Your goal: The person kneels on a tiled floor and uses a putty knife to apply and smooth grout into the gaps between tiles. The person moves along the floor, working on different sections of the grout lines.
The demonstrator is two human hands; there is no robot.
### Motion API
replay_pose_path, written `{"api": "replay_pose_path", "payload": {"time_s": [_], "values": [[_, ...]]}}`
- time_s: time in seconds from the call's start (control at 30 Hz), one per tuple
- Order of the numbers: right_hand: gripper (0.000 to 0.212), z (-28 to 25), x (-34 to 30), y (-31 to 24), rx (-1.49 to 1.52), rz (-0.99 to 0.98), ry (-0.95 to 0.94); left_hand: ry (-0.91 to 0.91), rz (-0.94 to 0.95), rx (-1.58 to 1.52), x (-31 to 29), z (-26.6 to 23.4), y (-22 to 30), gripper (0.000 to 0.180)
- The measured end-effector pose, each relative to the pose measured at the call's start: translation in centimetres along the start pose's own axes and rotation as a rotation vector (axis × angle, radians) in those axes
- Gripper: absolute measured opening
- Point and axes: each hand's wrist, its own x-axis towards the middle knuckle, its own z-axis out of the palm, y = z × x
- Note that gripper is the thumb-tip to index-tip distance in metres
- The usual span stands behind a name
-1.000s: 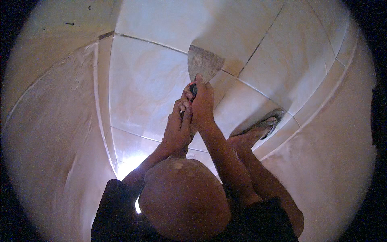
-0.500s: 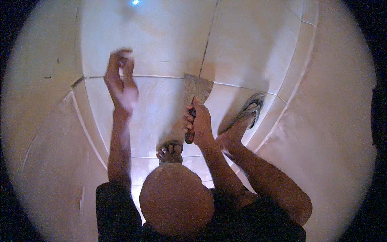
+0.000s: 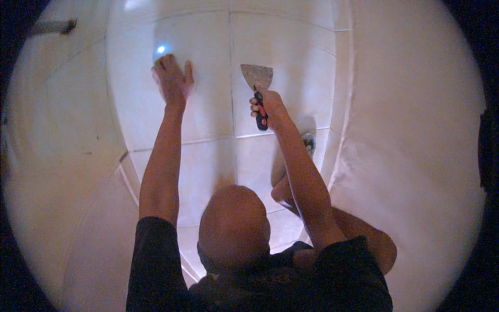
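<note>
My right hand (image 3: pixel 272 106) is wrapped round the red and black handle of a putty knife (image 3: pixel 259 76). Its broad, stained grey blade points ahead, over the pale floor tiles (image 3: pixel 280 41); whether it touches them I cannot tell. To the left, my left hand (image 3: pixel 173 79) reaches out back up, low over the floor or on it. The thumb stands apart from the slightly bent, somewhat blurred fingers. I see nothing held there, though the palm is hidden. A bright spot of light shines on the tile just beyond the fingertips.
Walls rise close on both sides, the right wall (image 3: pixel 405 130) and the left wall (image 3: pixel 57 130), with tiled skirting along their feet. A short dark pipe-like piece (image 3: pixel 54 26) juts in at upper left. My sandalled foot (image 3: pixel 309 143) stands near the right skirting, below my right forearm.
The view has shifted forward along the floor. My left hand has turned from upright, curled fingers to back up and reaching out. My right hand, still gripping the putty knife, has stretched farther ahead.
</note>
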Motion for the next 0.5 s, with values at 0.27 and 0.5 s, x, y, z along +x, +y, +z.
{"api": "replay_pose_path", "payload": {"time_s": [0.27, 0.5], "values": [[0.059, -7.6, -6.2, 1.7, -1.113, -0.321, 0.454, -0.078, -0.055, -0.042, 0.7, -1.1, 1.1, 0.057], [0.067, -8.8, -4.2, 2.7, -1.205, -0.09, 0.455, -0.184, -0.084, 0.019, -0.1, -1.6, 1.0, 0.062]]}}
